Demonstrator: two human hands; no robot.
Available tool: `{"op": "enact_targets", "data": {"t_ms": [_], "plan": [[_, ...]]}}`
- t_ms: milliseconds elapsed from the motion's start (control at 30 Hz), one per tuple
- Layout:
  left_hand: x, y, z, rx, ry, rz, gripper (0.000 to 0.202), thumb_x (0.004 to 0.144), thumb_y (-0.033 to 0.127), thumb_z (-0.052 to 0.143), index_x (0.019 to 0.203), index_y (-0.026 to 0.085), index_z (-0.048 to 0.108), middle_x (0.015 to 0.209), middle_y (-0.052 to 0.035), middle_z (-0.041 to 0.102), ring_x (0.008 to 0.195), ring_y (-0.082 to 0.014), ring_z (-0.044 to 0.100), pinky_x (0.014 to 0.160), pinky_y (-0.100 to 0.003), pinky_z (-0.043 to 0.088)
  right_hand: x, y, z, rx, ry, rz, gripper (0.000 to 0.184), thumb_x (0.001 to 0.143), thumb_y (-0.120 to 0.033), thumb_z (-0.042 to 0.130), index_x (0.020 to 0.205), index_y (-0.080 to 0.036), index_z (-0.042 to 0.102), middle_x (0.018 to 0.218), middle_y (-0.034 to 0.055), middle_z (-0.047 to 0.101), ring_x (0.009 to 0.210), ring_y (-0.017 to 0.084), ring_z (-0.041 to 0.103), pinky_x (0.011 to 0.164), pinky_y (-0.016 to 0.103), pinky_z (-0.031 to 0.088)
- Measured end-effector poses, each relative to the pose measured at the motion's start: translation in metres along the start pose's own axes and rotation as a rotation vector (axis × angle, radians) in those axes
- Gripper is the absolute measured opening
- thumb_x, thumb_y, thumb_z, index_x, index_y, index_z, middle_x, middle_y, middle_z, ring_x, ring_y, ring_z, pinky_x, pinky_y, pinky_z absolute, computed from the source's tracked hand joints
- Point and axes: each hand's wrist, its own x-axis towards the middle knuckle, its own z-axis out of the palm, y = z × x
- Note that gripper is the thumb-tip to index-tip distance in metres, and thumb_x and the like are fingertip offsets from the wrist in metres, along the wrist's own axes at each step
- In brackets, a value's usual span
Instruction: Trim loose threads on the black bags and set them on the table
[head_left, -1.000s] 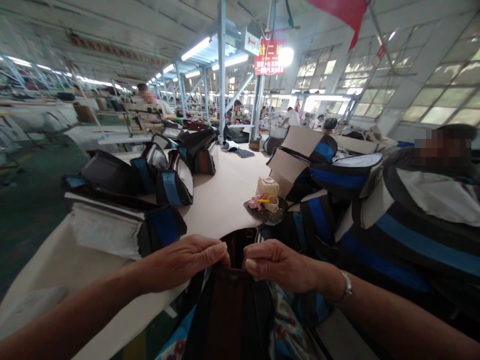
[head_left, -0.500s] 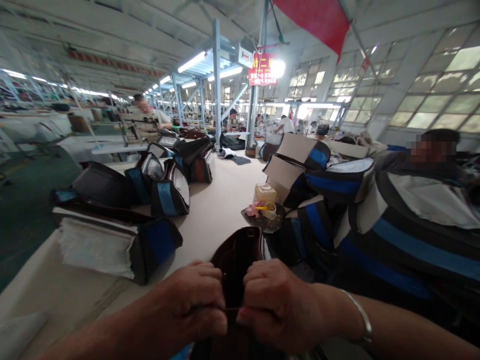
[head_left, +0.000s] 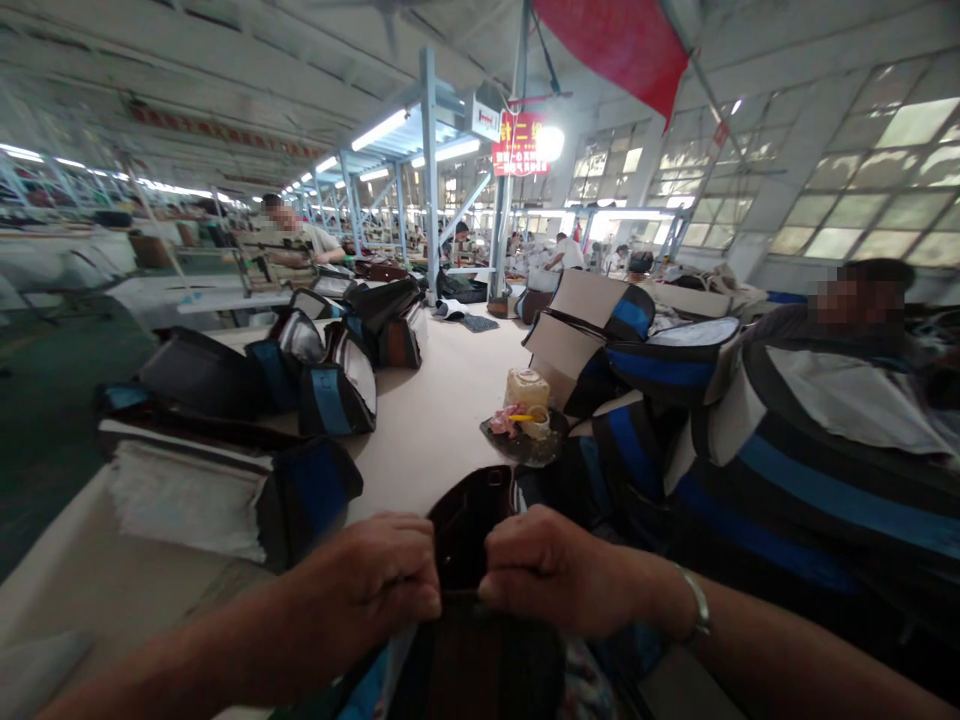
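Note:
At the front of the table is a dark brown and black bag [head_left: 480, 650], its open mouth facing up. My left hand [head_left: 382, 570] is closed on the bag's near rim, thumb on the outer side. Close to it, my right hand [head_left: 540, 570], with a silver bracelet on the wrist, pinches the same rim. A short stretch of edge shows between the two thumbs. The bag's dark far wall [head_left: 480, 510] rises beyond my knuckles, with a small metal-like frame near its top. The lower part of the bag runs out of view.
Unfinished black and blue bags [head_left: 315, 500] stand on the left of the pale table [head_left: 420, 420]. More bags [head_left: 750, 480] are heaped on the right. Beyond my hands, a dark slab [head_left: 525, 450] bears a block-like container and a small cup. A co-worker [head_left: 855, 300] sits behind the right heap.
Both hands have risen slightly with the bag's near rim, and more of the bag's outer front shows below them. The view has shifted a little.

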Motion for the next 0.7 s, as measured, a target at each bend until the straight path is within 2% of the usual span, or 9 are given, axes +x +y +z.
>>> {"op": "enact_targets", "data": {"t_ms": [67, 100, 200, 300, 400, 467, 533, 600, 700], "plan": [[0.007, 0.001, 0.006, 0.0, 0.049, 0.022, 0.028, 0.099, 0.031, 0.049, 0.075, 0.019, 0.054, 0.082, 0.0, 0.056, 0.081, -0.0154, 0.053, 0.074, -0.023, 0.04, 0.001, -0.001, -0.01, 0.077, -0.081, 0.136, 0.042, 0.101, -0.043, 0.043, 0.067, -0.017, 0.041, 0.063, -0.0054, 0.034, 0.056, 0.007, 0.031, 0.051, 0.022, 0.027], [0.011, 0.002, 0.007, -0.002, 0.062, 0.036, 0.029, 0.1, 0.032, 0.048, 0.075, 0.018, 0.054, 0.081, 0.0, 0.055, 0.08, -0.0156, 0.052, 0.073, -0.023, 0.039, 0.003, -0.003, -0.015, 0.072, -0.11, 0.156, 0.041, 0.102, -0.043, 0.043, 0.069, -0.017, 0.043, 0.065, -0.0052, 0.035, 0.058, 0.007, 0.032, 0.051, 0.021, 0.028], [0.022, 0.004, 0.004, -0.005, 0.073, 0.07, 0.033, 0.1, 0.037, 0.049, 0.074, 0.018, 0.054, 0.08, 0.0, 0.053, 0.078, -0.0159, 0.051, 0.073, -0.024, 0.039, 0.011, -0.011, -0.025, 0.006, -0.163, 0.111, 0.03, 0.099, -0.035, 0.051, 0.076, -0.015, 0.051, 0.07, -0.0044, 0.043, 0.062, 0.007, 0.038, 0.055, 0.02, 0.032], [0.027, 0.005, -0.009, -0.057, -0.063, 0.082, 0.038, 0.101, 0.043, 0.047, 0.076, 0.017, 0.058, 0.083, -0.0013, 0.057, 0.078, -0.0164, 0.053, 0.072, -0.024, 0.04, 0.015, -0.013, -0.026, 0.073, -0.195, 0.118, 0.024, 0.095, -0.027, 0.055, 0.076, -0.014, 0.054, 0.07, -0.0045, 0.044, 0.064, 0.007, 0.038, 0.057, 0.018, 0.034], [0.03, 0.004, -0.024, -0.105, -0.207, 0.064, 0.038, 0.103, 0.041, 0.041, 0.091, 0.016, 0.067, 0.093, -0.0038, 0.063, 0.084, -0.0179, 0.056, 0.077, -0.024, 0.042, 0.014, -0.008, -0.022, 0.155, -0.146, 0.191, 0.024, 0.09, -0.026, 0.059, 0.071, -0.013, 0.054, 0.065, -0.0052, 0.042, 0.059, 0.006, 0.035, 0.051, 0.017, 0.032], [0.033, 0.005, -0.03, -0.111, -0.225, 0.041, 0.031, 0.102, 0.034, 0.045, 0.101, 0.017, 0.07, 0.099, -0.0045, 0.065, 0.089, -0.0185, 0.059, 0.083, -0.024, 0.043, 0.012, -0.005, -0.018, 0.171, -0.092, 0.253, 0.02, 0.087, -0.022, 0.059, 0.07, -0.012, 0.056, 0.061, -0.0059, 0.04, 0.055, 0.005, 0.033, 0.046, 0.016, 0.028], [0.035, 0.008, -0.032, -0.097, -0.219, 0.035, 0.021, 0.098, 0.028, 0.054, 0.099, 0.017, 0.072, 0.098, -0.0039, 0.067, 0.089, -0.018, 0.061, 0.084, -0.023, 0.043, 0.009, -0.004, -0.016, 0.158, -0.051, 0.284, 0.016, 0.084, -0.017, 0.058, 0.07, -0.012, 0.058, 0.058, -0.0065, 0.039, 0.053, 0.005, 0.031, 0.044, 0.015, 0.025], [0.036, 0.01, -0.027, -0.077, -0.207, 0.022, 0.016, 0.094, 0.024, 0.058, 0.094, 0.018, 0.073, 0.095, -0.0025, 0.068, 0.086, -0.0166, 0.062, 0.081, -0.022, 0.044, 0.007, -0.003, -0.012, 0.122, -0.021, 0.269, 0.014, 0.081, -0.014, 0.057, 0.067, -0.012, 0.057, 0.057, -0.0068, 0.038, 0.052, 0.004, 0.031, 0.043, 0.014, 0.024], [0.03, 0.001, -0.008, -0.01, -0.122, -0.006, 0.011, 0.09, 0.023, 0.061, 0.091, 0.022, 0.071, 0.095, -0.0003, 0.07, 0.089, -0.0167, 0.063, 0.082, -0.02, 0.045, 0.005, 0.005, -0.004, 0.039, 0.027, 0.14, 0.012, 0.076, -0.012, 0.057, 0.065, -0.012, 0.054, 0.059, -0.007, 0.039, 0.053, 0.003, 0.033, 0.045, 0.013, 0.026]]}}
